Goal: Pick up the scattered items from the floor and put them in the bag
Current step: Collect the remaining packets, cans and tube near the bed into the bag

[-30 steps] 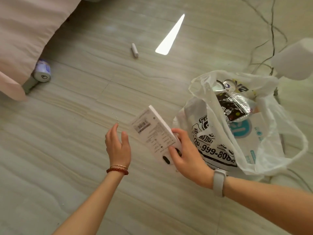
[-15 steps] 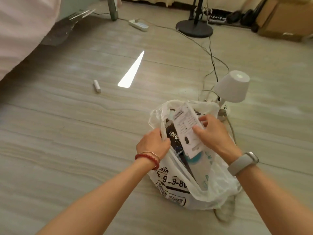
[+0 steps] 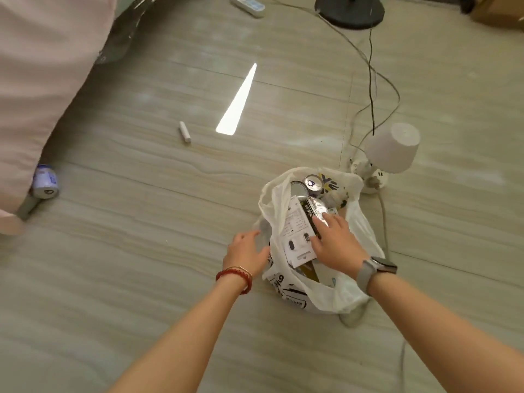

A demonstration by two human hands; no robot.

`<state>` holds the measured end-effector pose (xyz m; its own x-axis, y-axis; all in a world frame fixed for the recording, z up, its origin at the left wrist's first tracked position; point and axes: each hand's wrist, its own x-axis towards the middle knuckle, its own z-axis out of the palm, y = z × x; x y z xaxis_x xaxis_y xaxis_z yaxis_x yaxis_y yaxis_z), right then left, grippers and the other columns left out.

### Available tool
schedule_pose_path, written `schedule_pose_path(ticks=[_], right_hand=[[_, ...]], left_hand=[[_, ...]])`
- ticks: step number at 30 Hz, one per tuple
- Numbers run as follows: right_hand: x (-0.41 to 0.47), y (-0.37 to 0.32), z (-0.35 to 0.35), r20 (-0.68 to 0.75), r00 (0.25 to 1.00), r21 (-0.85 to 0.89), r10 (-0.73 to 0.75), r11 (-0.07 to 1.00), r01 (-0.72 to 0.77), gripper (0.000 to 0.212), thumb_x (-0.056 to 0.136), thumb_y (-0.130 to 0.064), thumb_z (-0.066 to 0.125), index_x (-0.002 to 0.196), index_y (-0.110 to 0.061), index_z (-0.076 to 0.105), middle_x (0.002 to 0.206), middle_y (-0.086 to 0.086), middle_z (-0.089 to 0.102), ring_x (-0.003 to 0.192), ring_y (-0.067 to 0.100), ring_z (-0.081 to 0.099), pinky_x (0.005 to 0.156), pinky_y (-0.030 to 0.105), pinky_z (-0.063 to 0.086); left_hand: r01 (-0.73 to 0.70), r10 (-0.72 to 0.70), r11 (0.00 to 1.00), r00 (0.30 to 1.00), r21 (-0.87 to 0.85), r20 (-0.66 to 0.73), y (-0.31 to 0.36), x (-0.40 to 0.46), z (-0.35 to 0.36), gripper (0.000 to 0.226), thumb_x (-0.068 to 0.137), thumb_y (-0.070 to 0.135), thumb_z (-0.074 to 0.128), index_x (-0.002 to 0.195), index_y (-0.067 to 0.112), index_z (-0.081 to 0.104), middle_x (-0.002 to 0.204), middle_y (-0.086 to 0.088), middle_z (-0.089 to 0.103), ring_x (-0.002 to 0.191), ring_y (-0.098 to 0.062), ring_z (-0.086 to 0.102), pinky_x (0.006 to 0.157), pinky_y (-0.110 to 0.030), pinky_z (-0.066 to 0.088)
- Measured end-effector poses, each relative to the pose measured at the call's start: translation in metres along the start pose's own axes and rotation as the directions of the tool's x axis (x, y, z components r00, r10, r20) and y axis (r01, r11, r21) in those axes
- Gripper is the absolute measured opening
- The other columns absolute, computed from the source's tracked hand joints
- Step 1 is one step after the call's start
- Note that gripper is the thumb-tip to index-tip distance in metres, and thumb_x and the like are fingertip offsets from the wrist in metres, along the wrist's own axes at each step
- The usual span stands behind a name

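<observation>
A white plastic bag (image 3: 326, 293) with black print stands open on the floor at centre right. Inside lie a flat white box (image 3: 295, 239), a silver and black foil packet (image 3: 314, 211) and cans (image 3: 313, 182). My right hand (image 3: 336, 242) reaches into the bag, its straight fingers resting on the white box and the foil packet. My left hand (image 3: 248, 252) touches the bag's left side with relaxed fingers. A small white tube (image 3: 185, 131) lies on the floor further away. A blue and white can (image 3: 45, 181) lies at the edge of the pink bedding.
Pink bedding (image 3: 42, 80) hangs at the left. A white lamp (image 3: 394, 148) lies beside a round socket block (image 3: 371, 177) just behind the bag. Cables (image 3: 371, 80) run back to a black stand base (image 3: 350, 9) and a power strip (image 3: 248, 5).
The white box has gone from held above the bag's mouth down into the bag. My right hand now lies flat on it. My left hand has let go of the bag's rim.
</observation>
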<state>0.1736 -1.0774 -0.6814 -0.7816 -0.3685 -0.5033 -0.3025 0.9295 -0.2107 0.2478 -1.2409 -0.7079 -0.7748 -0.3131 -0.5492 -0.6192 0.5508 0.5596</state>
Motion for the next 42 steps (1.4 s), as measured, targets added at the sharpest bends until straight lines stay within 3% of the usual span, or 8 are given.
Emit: schedule_pose_path(ticks=[6, 11, 19, 26, 33, 37, 42], right_hand=[[-0.095, -0.084, -0.081, -0.004, 1.000, 0.210, 0.015, 0.978, -0.014, 0.041, 0.094, -0.019, 0.036, 0.134, -0.010, 0.040, 0.139, 0.006, 0.044, 0.130, 0.025, 0.034, 0.108, 0.036, 0.029], [-0.168, -0.195, -0.163, 0.026, 1.000, 0.330, -0.013, 0.944, 0.004, 0.038, 0.092, -0.015, 0.042, 0.128, -0.005, 0.048, 0.129, 0.013, 0.055, 0.123, 0.028, 0.045, 0.105, 0.037, 0.035], [-0.208, -0.348, -0.264, 0.071, 0.984, 0.369, -0.164, 0.921, 0.126, 0.040, 0.093, -0.018, 0.039, 0.133, -0.009, 0.043, 0.138, 0.010, 0.048, 0.130, 0.025, 0.038, 0.109, 0.038, 0.031], [-0.135, -0.399, -0.316, 0.107, 0.977, 0.387, -0.184, 0.913, 0.129, 0.043, 0.092, -0.017, 0.037, 0.134, -0.011, 0.039, 0.140, 0.010, 0.044, 0.131, 0.026, 0.037, 0.109, 0.041, 0.032], [0.039, -0.416, -0.338, 0.175, 0.975, 0.427, -0.139, 0.903, 0.052, 0.043, 0.092, -0.015, 0.035, 0.135, -0.011, 0.038, 0.137, 0.011, 0.044, 0.126, 0.027, 0.042, 0.105, 0.039, 0.037], [0.138, -0.414, -0.311, 0.211, 0.974, 0.387, -0.083, 0.922, -0.006, 0.042, 0.092, -0.014, 0.034, 0.134, -0.012, 0.037, 0.134, 0.012, 0.046, 0.124, 0.027, 0.043, 0.103, 0.041, 0.039], [0.248, -0.406, -0.219, 0.260, 0.965, 0.328, -0.012, 0.942, -0.076, 0.045, 0.092, -0.013, 0.035, 0.137, -0.012, 0.033, 0.137, 0.013, 0.042, 0.126, 0.027, 0.041, 0.103, 0.039, 0.039]], left_hand=[[0.073, -0.058, 0.993, 0.987, 0.092, -0.151, 0.031, -0.115, -0.115, 0.042, 0.090, 0.027, 0.045, 0.132, 0.021, 0.043, 0.137, -0.005, 0.042, 0.124, -0.023, 0.041, 0.102, -0.041, 0.036], [0.139, -0.128, 0.990, 0.941, 0.011, -0.312, 0.036, -0.218, -0.260, 0.040, 0.088, 0.018, 0.051, 0.128, 0.014, 0.049, 0.133, -0.010, 0.048, 0.121, -0.028, 0.045, 0.098, -0.040, 0.037], [0.267, -0.280, 0.960, 0.889, -0.087, -0.363, 0.010, -0.294, -0.421, 0.041, 0.089, 0.017, 0.048, 0.130, 0.012, 0.045, 0.133, -0.013, 0.047, 0.122, -0.029, 0.043, 0.100, -0.039, 0.037], [0.279, -0.312, 0.950, 0.881, -0.140, -0.357, 0.035, -0.228, -0.484, 0.042, 0.090, 0.019, 0.047, 0.131, 0.013, 0.043, 0.133, -0.012, 0.045, 0.122, -0.028, 0.042, 0.099, -0.038, 0.037], [0.391, -0.434, 0.899, 0.855, -0.196, -0.284, 0.031, -0.061, -0.523, 0.041, 0.089, 0.017, 0.047, 0.130, 0.012, 0.043, 0.135, -0.014, 0.042, 0.125, -0.029, 0.040, 0.103, -0.038, 0.034], [0.447, -0.499, 0.862, 0.830, -0.238, -0.249, 0.003, 0.043, -0.526, 0.043, 0.090, 0.017, 0.046, 0.132, 0.011, 0.041, 0.139, -0.015, 0.038, 0.128, -0.031, 0.037, 0.104, -0.040, 0.034], [0.505, -0.556, 0.829, 0.791, -0.239, -0.257, -0.082, 0.148, -0.487, 0.048, 0.088, 0.015, 0.048, 0.135, 0.009, 0.036, 0.146, -0.016, 0.028, 0.132, -0.032, 0.032, 0.107, -0.043, 0.033]])
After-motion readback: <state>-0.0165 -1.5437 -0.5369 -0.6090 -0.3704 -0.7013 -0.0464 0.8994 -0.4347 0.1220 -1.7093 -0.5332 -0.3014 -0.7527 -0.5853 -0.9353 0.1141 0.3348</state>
